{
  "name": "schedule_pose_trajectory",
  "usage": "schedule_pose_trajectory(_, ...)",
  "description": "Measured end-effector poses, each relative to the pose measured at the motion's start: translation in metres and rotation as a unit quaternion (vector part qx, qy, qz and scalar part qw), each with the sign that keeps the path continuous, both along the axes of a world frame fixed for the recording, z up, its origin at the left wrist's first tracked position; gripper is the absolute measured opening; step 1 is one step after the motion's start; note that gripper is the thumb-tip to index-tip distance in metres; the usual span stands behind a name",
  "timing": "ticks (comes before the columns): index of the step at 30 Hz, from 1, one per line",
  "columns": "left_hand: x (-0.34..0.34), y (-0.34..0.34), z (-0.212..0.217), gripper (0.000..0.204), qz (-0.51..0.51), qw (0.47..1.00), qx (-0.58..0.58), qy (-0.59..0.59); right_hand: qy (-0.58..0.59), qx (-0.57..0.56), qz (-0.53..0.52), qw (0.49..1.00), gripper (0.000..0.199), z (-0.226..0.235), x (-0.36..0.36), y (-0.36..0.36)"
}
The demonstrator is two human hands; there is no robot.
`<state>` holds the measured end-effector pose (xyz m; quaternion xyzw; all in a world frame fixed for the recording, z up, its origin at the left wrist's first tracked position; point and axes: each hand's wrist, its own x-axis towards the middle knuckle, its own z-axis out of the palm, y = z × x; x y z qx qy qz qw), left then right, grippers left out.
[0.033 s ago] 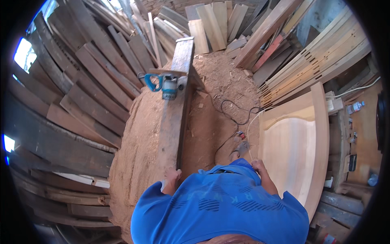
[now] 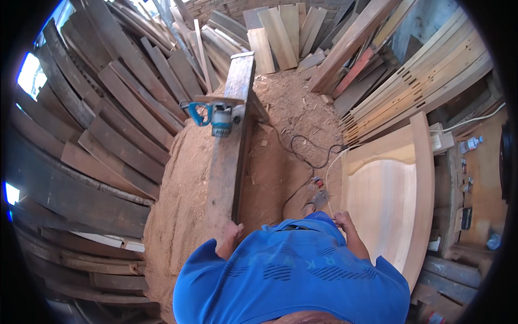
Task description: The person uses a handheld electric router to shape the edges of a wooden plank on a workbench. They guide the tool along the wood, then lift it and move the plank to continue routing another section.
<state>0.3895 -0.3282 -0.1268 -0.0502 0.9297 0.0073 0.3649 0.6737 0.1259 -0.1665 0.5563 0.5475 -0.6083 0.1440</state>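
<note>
My left hand (image 2: 232, 230) hangs low by the near end of a long timber bench beam (image 2: 222, 183); I cannot tell whether it touches the wood, and its fingers are too small to read. My right hand (image 2: 342, 219) is closed beside my hip, left of a panelled wooden door (image 2: 382, 194). A thin white cord (image 2: 331, 183) runs down to that hand, but whether the fingers hold it is unclear. Farther along the beam sits a teal-and-grey handheld power tool (image 2: 220, 117) with a loop handle, out of reach of both hands.
Sawdust and wood chips (image 2: 178, 189) cover the floor around the beam. A black cable (image 2: 310, 159) snakes across it on the right. Boards (image 2: 116, 140) lean along the left and back. Slotted timbers (image 2: 415, 75) stand at right, near a shelf (image 2: 480, 178) with a plastic bottle (image 2: 471, 144).
The view has shifted very slightly. My right hand looks a little more drawn in; the power tool, beam and door stay in place.
</note>
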Motion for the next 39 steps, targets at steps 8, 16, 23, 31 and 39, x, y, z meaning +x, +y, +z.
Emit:
schedule_pose_trajectory(8, -0.062, 0.323, 0.062, 0.049, -0.156, 0.902, 0.391, -0.099, -0.054, 0.075, -0.115, 0.989, 0.02, 0.049, -0.017, 0.191)
schedule_pose_trajectory(16, -0.126, 0.397, 0.054, 0.035, -0.255, 0.892, 0.353, -0.123, 0.073, 0.027, -0.185, 0.98, 0.014, 0.014, -0.035, 0.222)
schedule_pose_trajectory(23, -0.177, 0.367, -0.02, 0.019, -0.514, 0.74, 0.424, -0.091, 0.016, 0.055, -0.009, 0.998, 0.019, -0.018, -0.074, 0.219)
schedule_pose_trajectory(31, -0.29, 0.471, -0.083, 0.016, -0.477, 0.776, 0.389, -0.139, -0.05, -0.015, -0.134, 0.99, 0.022, 0.005, -0.191, 0.331)
schedule_pose_trajectory(39, -0.474, 0.715, 0.01, 0.045, -0.166, 0.919, 0.352, -0.066, 0.121, 0.102, -0.221, 0.962, 0.019, 0.074, -0.355, 0.522)
